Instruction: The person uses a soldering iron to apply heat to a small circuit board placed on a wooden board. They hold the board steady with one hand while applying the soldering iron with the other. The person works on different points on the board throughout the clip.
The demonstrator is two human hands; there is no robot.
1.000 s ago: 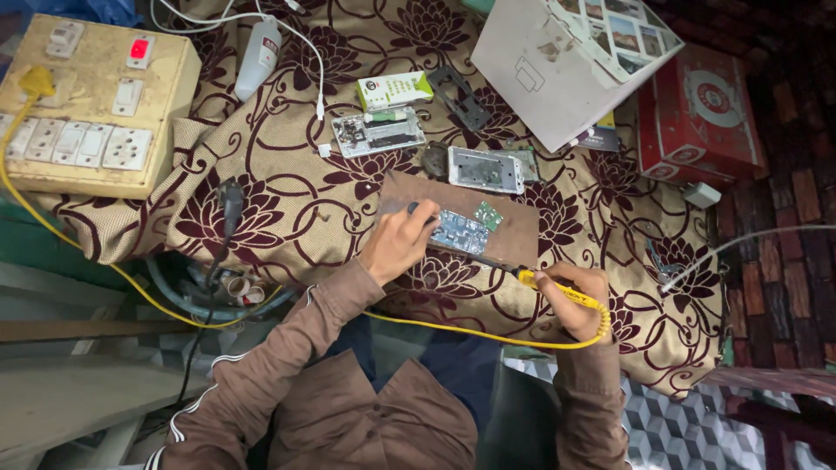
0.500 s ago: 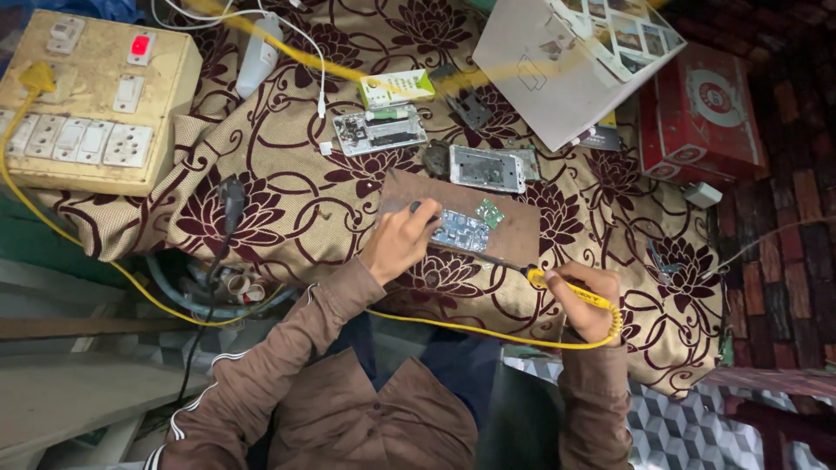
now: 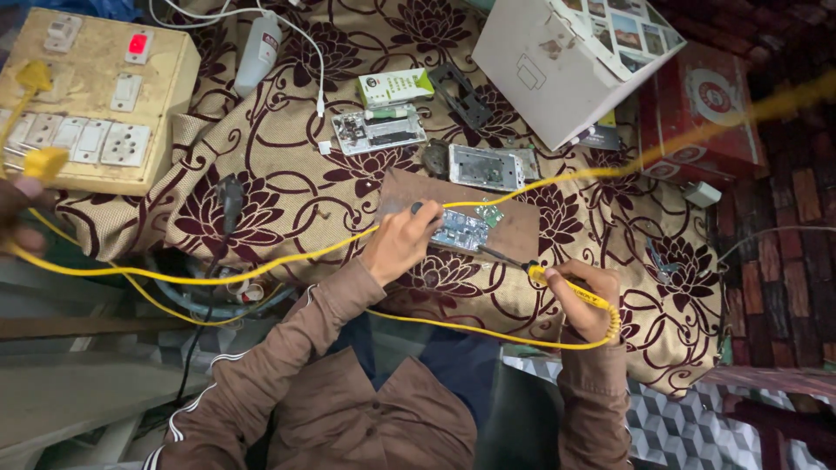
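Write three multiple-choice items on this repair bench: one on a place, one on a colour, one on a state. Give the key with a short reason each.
1. Where does the small circuit board lie?
A. on the brown work board
B. on the switch panel
C. inside the white box

2. What colour is the handle of the soldering iron in the right hand?
A. blue
B. yellow
C. green

3. What state is the indicator on the switch panel in?
A. dark
B. glowing red
C. covered by cloth

Key: 1 A, the circuit board rests on the brown work board under the left hand. 2 B, the grip and its cable are yellow. 3 B, the lamp near the panel's top shines red.
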